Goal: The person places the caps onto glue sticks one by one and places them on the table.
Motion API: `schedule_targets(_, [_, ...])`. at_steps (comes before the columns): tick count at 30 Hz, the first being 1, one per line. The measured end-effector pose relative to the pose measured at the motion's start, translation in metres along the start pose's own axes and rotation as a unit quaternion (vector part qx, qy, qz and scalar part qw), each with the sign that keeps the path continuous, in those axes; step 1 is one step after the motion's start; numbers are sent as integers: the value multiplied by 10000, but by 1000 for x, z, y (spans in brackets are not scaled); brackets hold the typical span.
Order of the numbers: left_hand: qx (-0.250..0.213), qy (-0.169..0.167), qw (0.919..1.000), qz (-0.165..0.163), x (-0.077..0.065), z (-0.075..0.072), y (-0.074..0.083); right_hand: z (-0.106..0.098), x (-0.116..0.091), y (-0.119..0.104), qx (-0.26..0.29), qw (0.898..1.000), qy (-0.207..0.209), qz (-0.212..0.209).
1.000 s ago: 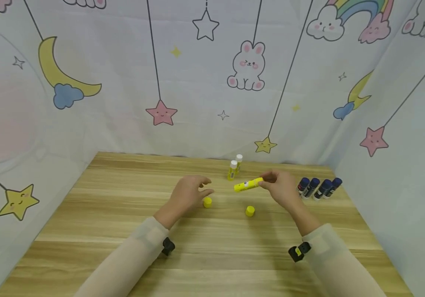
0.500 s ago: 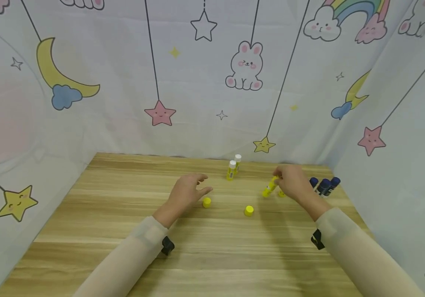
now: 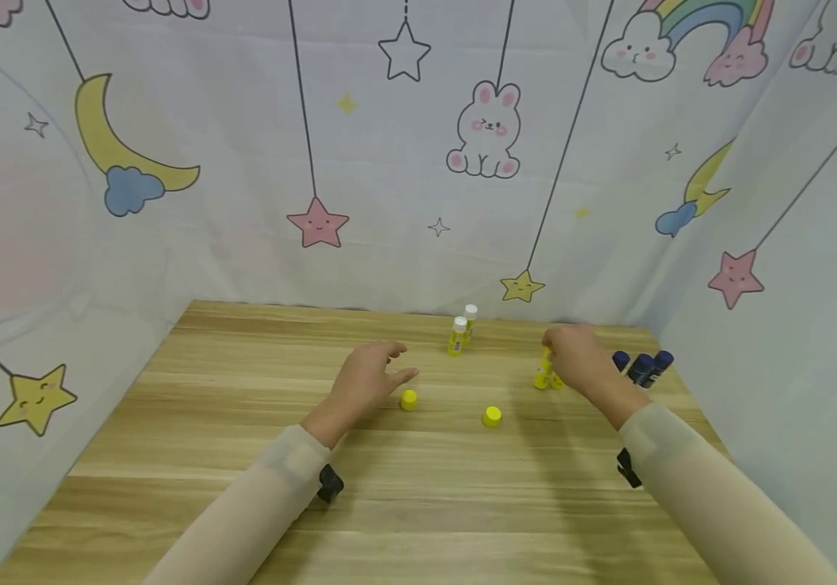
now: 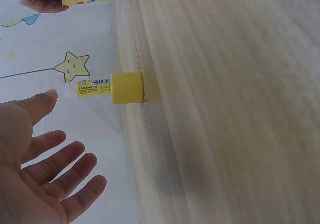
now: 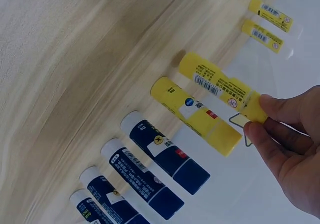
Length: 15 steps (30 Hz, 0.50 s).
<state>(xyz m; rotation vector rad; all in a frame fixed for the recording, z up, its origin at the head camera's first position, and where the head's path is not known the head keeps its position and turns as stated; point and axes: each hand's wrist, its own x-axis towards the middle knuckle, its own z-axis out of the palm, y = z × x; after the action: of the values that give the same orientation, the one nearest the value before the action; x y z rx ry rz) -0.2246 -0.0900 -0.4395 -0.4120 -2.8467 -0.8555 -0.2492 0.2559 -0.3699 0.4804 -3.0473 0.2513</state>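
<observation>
My right hand (image 3: pixel 579 357) pinches the top of a yellow glue stick (image 5: pixel 220 86) between thumb and fingers. That stick is upright, its base at or just above the tabletop; I cannot tell which. Right beside it stands another yellow glue stick (image 5: pixel 195 115), partly hidden by the hand in the head view. My left hand (image 3: pixel 363 378) hovers with fingers spread and nothing in them. Close to its thumb sits a small yellow cap (image 3: pixel 409 400); a second yellow cap (image 3: pixel 492 417) lies farther right. Two white-topped yellow glue sticks (image 3: pixel 458 337) stand at the back.
Several navy glue sticks (image 5: pixel 162 154) stand in a row to the right of the yellow pair. The wooden table (image 3: pixel 243 496) ends at the back against a printed curtain (image 3: pixel 389 162), which also hangs along both sides.
My right hand has carried the yellow glue stick rightward and turned it from nearly level to upright beside the other yellow one. My left hand has hardly moved.
</observation>
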Motion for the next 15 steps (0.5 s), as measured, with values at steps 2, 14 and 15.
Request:
schedule_targets(2, [-30,-14,10000,14,0,0,0,2,1,1,-22,10000,-21,19])
schedule_targets(14, [0,-13,10000,67,0,0,4,6,3,1,-195,9998,-88,27])
schedule_targets(15, [-7,-26,10000,63,0,0,5,6,3,1,-212,9997,-94,23])
